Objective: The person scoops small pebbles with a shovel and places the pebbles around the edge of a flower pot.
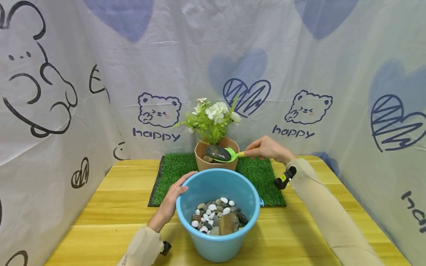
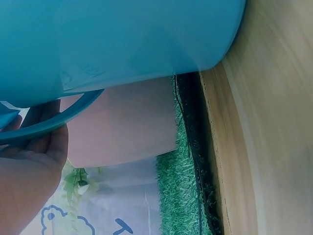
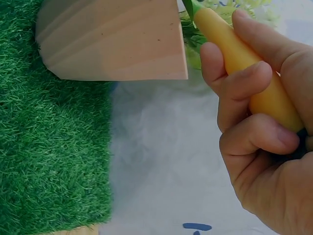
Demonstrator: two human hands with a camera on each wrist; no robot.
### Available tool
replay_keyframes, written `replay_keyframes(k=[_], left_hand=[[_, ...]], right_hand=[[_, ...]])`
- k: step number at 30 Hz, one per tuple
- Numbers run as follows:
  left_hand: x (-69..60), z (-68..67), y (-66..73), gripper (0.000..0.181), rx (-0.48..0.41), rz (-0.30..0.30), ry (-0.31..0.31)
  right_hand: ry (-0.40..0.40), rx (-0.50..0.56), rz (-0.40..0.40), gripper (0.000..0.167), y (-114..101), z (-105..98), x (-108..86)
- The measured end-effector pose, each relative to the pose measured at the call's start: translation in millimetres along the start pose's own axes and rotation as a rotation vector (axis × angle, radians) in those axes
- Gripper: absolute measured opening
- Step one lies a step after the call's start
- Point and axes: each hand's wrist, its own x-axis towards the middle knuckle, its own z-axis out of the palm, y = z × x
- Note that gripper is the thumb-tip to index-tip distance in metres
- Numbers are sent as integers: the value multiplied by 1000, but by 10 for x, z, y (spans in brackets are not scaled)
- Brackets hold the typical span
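My right hand (image 1: 267, 148) grips the yellow handle (image 3: 244, 61) of a small trowel with a green blade (image 1: 233, 155). A large, dark, shiny stone (image 1: 217, 152) lies on the blade, over the mouth of the tan flowerpot (image 1: 216, 164). White flowers with green leaves (image 1: 214, 120) stand in the pot, and brownish stones show below the dark one. My left hand (image 1: 171, 199) holds the light blue bucket (image 1: 217, 245) at the left of its rim; the bucket's hoop handle (image 2: 73, 110) crosses that hand in the left wrist view. White, grey and brown stones (image 1: 213, 216) lie inside the bucket.
The pot stands on a green artificial grass mat (image 1: 256, 177) with a dark edge. Mat and bucket are on a yellow wooden table (image 1: 110, 207). A white printed cloth (image 1: 186, 66) hangs behind the table and along both sides.
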Motion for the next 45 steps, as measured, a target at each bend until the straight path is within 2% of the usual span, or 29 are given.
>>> replay_keyframes(k=[12, 23, 36, 45], left_hand=[[-25, 9, -7, 57, 0, -6, 17], [5, 11, 20, 57, -5, -9, 9], [-8, 0, 20, 56, -5, -4, 15], [-8, -5, 17, 56, -16, -2, 7]], right_hand=[[-21, -22, -38, 23, 27, 90, 215], [-72, -76, -20, 22, -31, 19, 352], [-160, -239, -94, 17, -203, -1, 405], [-132, -433, -164, 18, -387, 3, 359]])
